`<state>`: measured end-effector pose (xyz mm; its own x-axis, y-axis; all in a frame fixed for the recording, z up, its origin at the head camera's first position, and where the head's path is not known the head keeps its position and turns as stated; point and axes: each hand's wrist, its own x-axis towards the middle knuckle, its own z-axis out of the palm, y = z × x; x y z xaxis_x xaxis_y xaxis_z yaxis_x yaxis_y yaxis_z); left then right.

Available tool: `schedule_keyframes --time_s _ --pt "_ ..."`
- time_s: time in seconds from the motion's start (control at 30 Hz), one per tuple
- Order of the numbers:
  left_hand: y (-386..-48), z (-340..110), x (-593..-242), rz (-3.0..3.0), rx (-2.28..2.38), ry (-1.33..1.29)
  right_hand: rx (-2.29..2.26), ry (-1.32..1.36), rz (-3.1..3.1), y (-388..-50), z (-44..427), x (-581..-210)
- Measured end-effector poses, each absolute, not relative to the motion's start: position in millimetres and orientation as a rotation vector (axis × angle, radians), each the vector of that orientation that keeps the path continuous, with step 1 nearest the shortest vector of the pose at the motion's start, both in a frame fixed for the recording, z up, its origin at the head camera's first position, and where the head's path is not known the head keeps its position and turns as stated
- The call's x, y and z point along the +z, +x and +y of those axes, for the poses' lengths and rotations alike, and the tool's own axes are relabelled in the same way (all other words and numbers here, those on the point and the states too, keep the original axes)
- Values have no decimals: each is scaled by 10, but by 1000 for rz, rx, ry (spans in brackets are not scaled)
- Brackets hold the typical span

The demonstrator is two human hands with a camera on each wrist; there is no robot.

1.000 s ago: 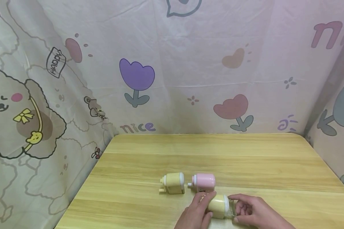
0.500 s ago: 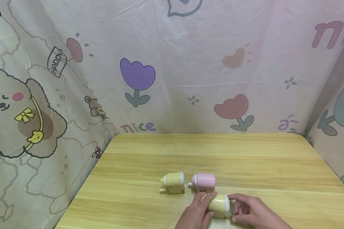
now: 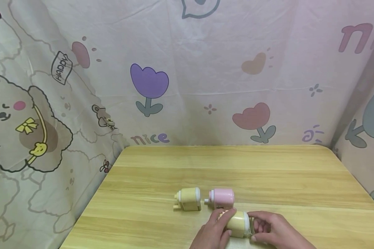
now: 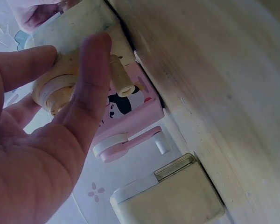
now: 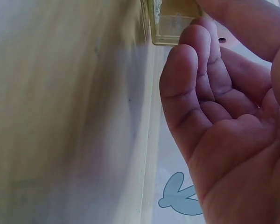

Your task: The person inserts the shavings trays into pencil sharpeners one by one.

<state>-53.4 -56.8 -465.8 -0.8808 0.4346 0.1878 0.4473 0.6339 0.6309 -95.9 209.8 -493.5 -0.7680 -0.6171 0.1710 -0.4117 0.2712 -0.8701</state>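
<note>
Near the table's front edge, my left hand (image 3: 213, 230) grips a pale yellow crank pencil sharpener (image 3: 238, 221) from its crank side, thumb in front and fingers over the top. The left wrist view shows the sharpener's crank knob (image 4: 123, 81) beside a finger. At the opposite, white-rimmed end, my right hand (image 3: 272, 230) has curled fingers, its index fingertip by the rim and its thumb lower down. Those fingers hold a clear shavings drawer (image 5: 175, 25) that sticks out slightly from the sharpener. The exact contact is partly hidden.
Behind the held sharpener stands a pink crank sharpener (image 3: 223, 197), its front printed with a cartoon figure. Left of that is another yellow sharpener (image 3: 189, 199), its crank facing left. The wooden table (image 3: 143, 173) meets a printed cloth backdrop (image 3: 193, 69).
My right hand has shifted slightly left, and the clear drawer sits a little further into the sharpener. My left hand and the other two sharpeners stay put.
</note>
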Motion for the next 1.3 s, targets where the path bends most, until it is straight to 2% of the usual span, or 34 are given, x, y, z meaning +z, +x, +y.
schedule_keyframes --time_s 0.43,0.77,1.3 --pt "-550 -568 -4653 -2826 -1061 -776 -1486 -1024 2410 -954 2076 -4937" --pt "-555 -569 -4655 -2806 -1040 -790 -1521 -879 2320 -937 2023 -4885" --pt "-562 -585 -4668 -2754 -1016 -822 -1488 -902 2352 -954 1985 -4895"
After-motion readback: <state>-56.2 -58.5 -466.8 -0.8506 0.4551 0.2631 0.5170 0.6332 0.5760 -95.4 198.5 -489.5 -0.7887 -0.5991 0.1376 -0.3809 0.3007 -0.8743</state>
